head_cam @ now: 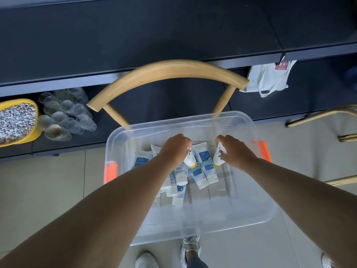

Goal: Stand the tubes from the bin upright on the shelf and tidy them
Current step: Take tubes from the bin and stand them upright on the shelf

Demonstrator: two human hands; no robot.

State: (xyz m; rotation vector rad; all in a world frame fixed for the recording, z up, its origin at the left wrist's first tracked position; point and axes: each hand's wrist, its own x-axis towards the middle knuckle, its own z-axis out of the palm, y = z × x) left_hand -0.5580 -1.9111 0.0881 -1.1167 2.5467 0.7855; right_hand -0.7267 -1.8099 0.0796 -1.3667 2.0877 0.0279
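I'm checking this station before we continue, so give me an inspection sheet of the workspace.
Surface: dark shelf, top level bare.
Job's things: clear plastic bin with orange latches on a wooden chair; blue-and-white tubes lying inside.
Clutter: clear cups, yellow tub of pebbles, white tote bag on the lower shelf.
Grippers: left hand and right hand each grip a white yellow-capped tube.
Cables: nothing seen.
Surroundings: tiled floor, second chair.
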